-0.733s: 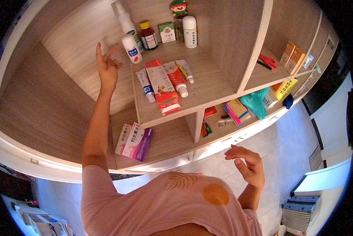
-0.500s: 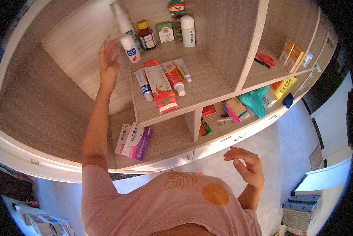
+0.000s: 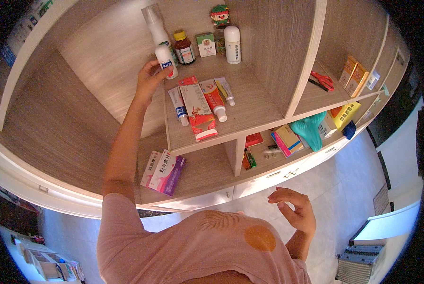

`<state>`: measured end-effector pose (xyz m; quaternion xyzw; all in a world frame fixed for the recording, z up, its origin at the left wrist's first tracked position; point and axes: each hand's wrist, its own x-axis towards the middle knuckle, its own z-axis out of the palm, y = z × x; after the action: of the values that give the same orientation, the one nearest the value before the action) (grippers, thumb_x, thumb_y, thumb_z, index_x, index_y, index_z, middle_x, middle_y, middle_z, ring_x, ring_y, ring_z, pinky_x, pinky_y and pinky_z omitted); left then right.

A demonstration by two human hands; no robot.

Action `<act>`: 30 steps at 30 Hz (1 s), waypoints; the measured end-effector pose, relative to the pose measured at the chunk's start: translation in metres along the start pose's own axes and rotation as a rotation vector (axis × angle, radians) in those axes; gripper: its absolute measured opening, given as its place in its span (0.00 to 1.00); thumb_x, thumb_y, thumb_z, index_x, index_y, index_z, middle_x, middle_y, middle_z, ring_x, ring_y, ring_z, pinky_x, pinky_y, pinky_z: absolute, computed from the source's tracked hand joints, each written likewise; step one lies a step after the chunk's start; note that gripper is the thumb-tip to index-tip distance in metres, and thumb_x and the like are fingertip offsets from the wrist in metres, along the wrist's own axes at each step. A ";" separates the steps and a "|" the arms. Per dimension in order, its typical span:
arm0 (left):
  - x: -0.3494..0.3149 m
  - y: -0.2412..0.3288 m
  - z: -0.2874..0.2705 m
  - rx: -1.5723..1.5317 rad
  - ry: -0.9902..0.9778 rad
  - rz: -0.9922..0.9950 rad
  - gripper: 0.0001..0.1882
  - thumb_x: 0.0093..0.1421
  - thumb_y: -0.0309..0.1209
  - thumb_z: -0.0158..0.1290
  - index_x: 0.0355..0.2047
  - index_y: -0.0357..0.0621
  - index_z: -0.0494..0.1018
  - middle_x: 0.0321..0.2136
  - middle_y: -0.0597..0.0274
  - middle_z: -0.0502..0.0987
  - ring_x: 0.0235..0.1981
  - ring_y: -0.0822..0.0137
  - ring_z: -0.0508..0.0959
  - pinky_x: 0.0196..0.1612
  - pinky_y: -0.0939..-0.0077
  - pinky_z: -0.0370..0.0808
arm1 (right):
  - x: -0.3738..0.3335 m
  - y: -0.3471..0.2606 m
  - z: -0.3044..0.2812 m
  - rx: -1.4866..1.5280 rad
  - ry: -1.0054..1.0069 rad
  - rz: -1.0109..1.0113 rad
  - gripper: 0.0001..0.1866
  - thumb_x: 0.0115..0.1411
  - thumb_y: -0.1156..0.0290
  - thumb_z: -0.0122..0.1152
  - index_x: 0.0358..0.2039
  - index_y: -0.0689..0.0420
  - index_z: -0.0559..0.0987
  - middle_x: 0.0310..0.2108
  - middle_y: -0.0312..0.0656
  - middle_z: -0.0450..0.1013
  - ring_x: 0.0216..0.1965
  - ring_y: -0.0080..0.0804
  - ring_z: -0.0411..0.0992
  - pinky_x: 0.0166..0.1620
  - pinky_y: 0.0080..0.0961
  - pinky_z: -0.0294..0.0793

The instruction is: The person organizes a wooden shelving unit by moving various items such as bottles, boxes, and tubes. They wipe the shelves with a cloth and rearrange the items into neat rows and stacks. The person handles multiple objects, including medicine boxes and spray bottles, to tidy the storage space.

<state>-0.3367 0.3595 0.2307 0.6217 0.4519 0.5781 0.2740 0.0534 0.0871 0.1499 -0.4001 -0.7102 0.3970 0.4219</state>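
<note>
My left hand has its fingers and thumb around the lower part of a white bottle on the upper shelf. The bottle seems to rest on the shelf still. Behind it stand a tall spray bottle with a clear cap and a brown jar with a yellow lid. Just in front lie a blue-and-white tube, a red-and-white box, an orange-red tube and a small yellowish tube. My right hand hangs in front of the cabinet, fingers loosely bent, holding nothing.
A green-and-white box, a white round-capped bottle and a jar with a toy figure stand farther back. Purple-and-white boxes lean below. Rightward are red-handled scissors, orange boxes and a teal object.
My left hand has moved right from beside the white bottle and closed on it. The whole view has shifted slightly. My right hand is nearly unchanged.
</note>
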 end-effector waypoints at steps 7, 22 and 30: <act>0.004 -0.010 0.000 0.025 -0.022 0.039 0.15 0.53 0.31 0.56 0.40 0.41 0.69 0.35 0.63 0.75 0.35 0.71 0.72 0.40 0.75 0.68 | 0.001 0.002 0.000 0.024 -0.036 -0.010 0.11 0.49 0.84 0.52 0.32 0.59 0.78 0.32 0.42 0.75 0.39 0.37 0.73 0.52 0.39 0.64; -0.010 -0.001 -0.051 -0.158 0.177 0.079 0.15 0.51 0.28 0.59 0.38 0.38 0.70 0.32 0.64 0.75 0.33 0.74 0.73 0.38 0.80 0.70 | 0.073 -0.078 0.009 -0.271 0.008 -0.371 0.12 0.49 0.80 0.59 0.36 0.58 0.76 0.33 0.46 0.73 0.36 0.42 0.73 0.39 0.31 0.72; -0.025 0.024 -0.054 -0.189 0.165 0.035 0.14 0.50 0.26 0.59 0.36 0.38 0.70 0.31 0.64 0.75 0.33 0.75 0.73 0.37 0.80 0.70 | 0.208 -0.121 0.030 -0.238 0.075 -0.412 0.10 0.55 0.82 0.51 0.38 0.64 0.74 0.33 0.40 0.74 0.36 0.22 0.72 0.39 0.16 0.71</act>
<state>-0.3813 0.3171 0.2491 0.5511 0.4058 0.6720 0.2831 -0.0702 0.2242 0.3075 -0.3081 -0.8024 0.2009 0.4699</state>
